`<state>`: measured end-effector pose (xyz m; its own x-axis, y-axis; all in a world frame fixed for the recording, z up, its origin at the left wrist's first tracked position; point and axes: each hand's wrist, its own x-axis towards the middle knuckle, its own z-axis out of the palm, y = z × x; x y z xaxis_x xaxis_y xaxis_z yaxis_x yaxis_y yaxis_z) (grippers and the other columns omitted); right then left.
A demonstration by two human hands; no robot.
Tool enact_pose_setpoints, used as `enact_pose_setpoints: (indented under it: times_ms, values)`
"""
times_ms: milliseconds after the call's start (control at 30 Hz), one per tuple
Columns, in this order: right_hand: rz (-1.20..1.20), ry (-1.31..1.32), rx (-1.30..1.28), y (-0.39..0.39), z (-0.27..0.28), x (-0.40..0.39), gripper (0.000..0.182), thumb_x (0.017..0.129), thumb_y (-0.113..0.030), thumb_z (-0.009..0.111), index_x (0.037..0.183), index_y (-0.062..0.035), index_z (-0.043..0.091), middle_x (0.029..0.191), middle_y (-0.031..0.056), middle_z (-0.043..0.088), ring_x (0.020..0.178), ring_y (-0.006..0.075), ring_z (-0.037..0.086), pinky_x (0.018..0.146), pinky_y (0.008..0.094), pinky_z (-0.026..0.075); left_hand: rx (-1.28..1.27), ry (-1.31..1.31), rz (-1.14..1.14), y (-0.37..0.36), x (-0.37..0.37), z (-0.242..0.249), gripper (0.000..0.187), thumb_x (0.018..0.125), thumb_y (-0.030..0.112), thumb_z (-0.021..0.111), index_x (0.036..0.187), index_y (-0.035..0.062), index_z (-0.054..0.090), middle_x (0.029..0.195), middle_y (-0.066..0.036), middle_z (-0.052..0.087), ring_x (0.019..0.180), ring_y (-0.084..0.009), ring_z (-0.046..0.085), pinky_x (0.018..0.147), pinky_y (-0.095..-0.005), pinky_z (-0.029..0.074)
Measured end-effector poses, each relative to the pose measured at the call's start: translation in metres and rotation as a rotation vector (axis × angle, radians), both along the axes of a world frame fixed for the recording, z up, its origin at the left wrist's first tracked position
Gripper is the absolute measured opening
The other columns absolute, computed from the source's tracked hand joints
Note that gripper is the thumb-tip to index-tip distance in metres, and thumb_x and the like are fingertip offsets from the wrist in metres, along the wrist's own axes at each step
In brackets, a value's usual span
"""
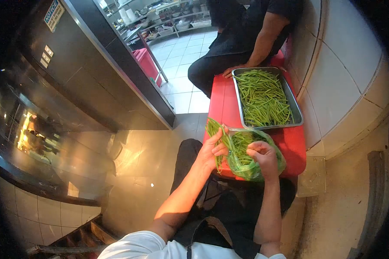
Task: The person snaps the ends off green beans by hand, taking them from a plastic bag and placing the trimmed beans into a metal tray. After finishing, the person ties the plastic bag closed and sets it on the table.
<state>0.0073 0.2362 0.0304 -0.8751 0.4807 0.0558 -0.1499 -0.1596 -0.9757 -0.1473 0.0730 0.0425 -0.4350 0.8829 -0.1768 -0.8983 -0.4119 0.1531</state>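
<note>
A bunch of green beans (214, 129) is in my left hand (215, 149), at the left side of an open clear plastic bag (251, 170). More beans (243, 149) lie inside the bag, which rests on the near end of a red bench (291, 149). My right hand (263, 156) is over the right part of the bag with its fingers curled together; what they hold, if anything, is too small to tell. Just beyond the bag stands a metal tray (274, 127) filled with green beans (263, 97).
Beyond the tray a person in dark clothes (246, 39) sits on the bench, one hand (235, 70) by the tray's corner. A tiled wall (337, 73) borders the bench on the right. A pink-red bin (147, 64) and metal shelves (173, 21) stand farther back.
</note>
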Motion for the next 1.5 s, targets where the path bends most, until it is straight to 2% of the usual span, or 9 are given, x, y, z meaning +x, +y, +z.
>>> enact_pose_setpoints:
  times_ms: [67,167,433,533,633,733,1067,1200,1500]
  values:
    - [-0.106,-0.189,0.203,0.002,-0.006,-0.001,0.011,0.085,-0.005,0.072,0.094,0.0003,0.071,0.088,0.0049,0.065,0.073,0.0077,0.056,0.062,0.023,0.042,0.067,0.012,-0.018,-0.003,0.0,0.004,0.016,0.103,0.022,0.057,0.116,0.0135,0.062,0.108,0.0,0.07,0.041,-0.0031,0.036,0.038,-0.0179,0.032]
    - [-0.268,-0.039,0.374,-0.011,0.013,-0.006,0.012,0.087,-0.005,0.071,0.096,0.0028,0.072,0.088,0.0042,0.066,0.078,0.008,0.058,0.068,0.024,0.046,0.142,0.055,-0.057,-0.002,-0.001,0.003,0.016,0.104,0.022,0.055,0.116,0.0136,0.063,0.108,0.0,0.07,0.041,-0.0032,0.037,0.038,-0.0183,0.032]
    - [-0.164,0.094,0.261,-0.046,0.017,-0.022,0.012,0.089,-0.002,0.069,0.097,0.0072,0.068,0.087,0.006,0.065,0.072,0.0114,0.061,0.066,0.0249,0.048,-0.005,0.125,-0.018,0.007,0.009,0.006,0.017,0.104,0.02,0.054,0.116,0.0106,0.063,0.108,-0.003,0.07,0.04,-0.0034,0.038,0.037,-0.0182,0.032]
    - [-0.214,0.109,0.171,-0.051,0.017,-0.024,0.009,0.092,-0.003,0.066,0.094,0.0054,0.067,0.084,0.0034,0.063,0.068,0.0095,0.057,0.061,0.024,0.045,-0.064,0.183,-0.019,0.008,0.014,0.009,0.015,0.104,0.019,0.054,0.114,0.0102,0.062,0.106,-0.004,0.07,0.041,-0.0033,0.038,0.037,-0.018,0.032]
    - [-0.026,-0.019,-0.139,-0.042,0.017,-0.016,0.011,0.096,-0.008,0.062,0.097,0.0019,0.066,0.085,0.0024,0.061,0.064,0.0052,0.05,0.057,0.0208,0.038,-0.129,0.259,-0.025,0.009,0.018,0.006,0.018,0.102,0.022,0.058,0.113,0.0078,0.061,0.102,-0.003,0.069,0.042,-0.0023,0.037,0.038,-0.0176,0.031]
    - [0.348,0.277,-0.557,-0.033,0.016,-0.007,0.012,0.095,-0.012,0.063,0.095,-0.0007,0.067,0.079,0.0004,0.06,0.06,0.0053,0.048,0.055,0.0206,0.035,-0.204,0.275,-0.025,0.011,0.016,-0.002,0.022,0.101,0.025,0.061,0.111,0.0057,0.062,0.094,0.0,0.067,0.042,-0.0015,0.036,0.039,-0.0174,0.03]
    - [-0.266,-0.062,0.312,-0.014,0.007,-0.008,0.015,0.085,-0.005,0.074,0.099,0.0018,0.071,0.084,0.0002,0.069,0.071,0.0072,0.058,0.07,0.0235,0.048,-0.347,0.384,0.144,0.013,0.017,0.011,0.025,0.102,0.025,0.06,0.111,0.0022,0.063,0.087,0.0,0.066,0.041,-0.0015,0.034,0.037,-0.018,0.027]
    - [-0.121,0.013,0.165,-0.02,0.001,-0.013,0.015,0.086,-0.008,0.075,0.097,0.0019,0.072,0.082,-0.0038,0.066,0.068,0.006,0.055,0.066,0.0225,0.046,-0.431,0.431,0.284,0.02,0.03,0.036,0.025,0.101,0.024,0.061,0.109,0.0006,0.064,0.077,0.001,0.062,0.041,-0.0017,0.033,0.038,-0.0192,0.027]
    - [-0.029,-0.077,-0.145,-0.038,0.005,-0.021,0.017,0.093,-0.019,0.07,0.086,-0.0031,0.071,0.067,-0.0045,0.057,0.055,0.0029,0.045,0.052,0.0204,0.033,-0.475,0.703,0.268,0.017,0.033,0.033,0.019,0.1,0.018,0.062,0.109,0.0014,0.063,0.097,-0.006,0.07,0.042,-0.0029,0.036,0.038,-0.0203,0.028]
